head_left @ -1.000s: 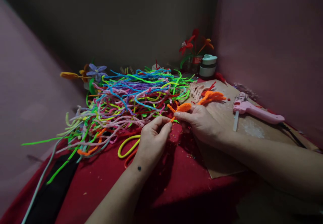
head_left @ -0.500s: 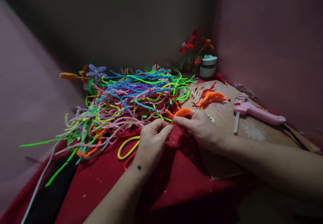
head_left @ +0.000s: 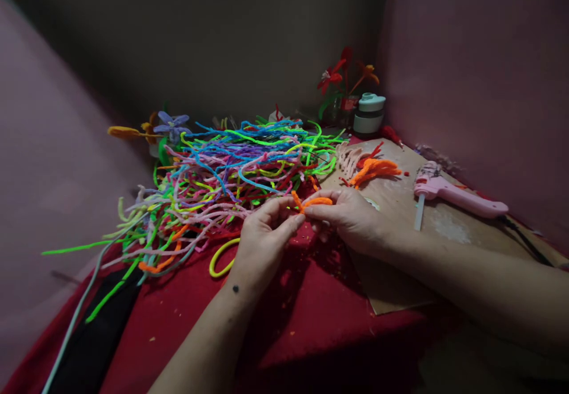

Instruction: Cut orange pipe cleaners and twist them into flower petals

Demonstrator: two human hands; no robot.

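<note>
An orange pipe cleaner piece [head_left: 319,201], bent into a loop with a short end sticking up, is held between both hands. My left hand [head_left: 272,228] pinches its lower left end between thumb and fingers. My right hand [head_left: 351,219] grips the looped part from the right, thumb in front, the other fingers partly hidden. Just behind the hands spreads a tangled pile of coloured pipe cleaners [head_left: 231,163]. To the right, a bundle of orange pieces [head_left: 376,170] lies on a brown board [head_left: 395,204] beside pale pink pieces [head_left: 349,158].
A pink glue gun [head_left: 462,196] rests on the board at right, its cord trailing away. Behind stand a light-green-lidded jar [head_left: 369,113] and red flowers [head_left: 329,77]. A purple flower [head_left: 171,124] is at back left. Red cloth [head_left: 178,323] covers the table; a yellow loop [head_left: 216,262] lies on it.
The orange piece has turned, and its short end now points up. My left fingers have spread up behind it, and my right fingers have shifted around the loop. The view has moved slightly.
</note>
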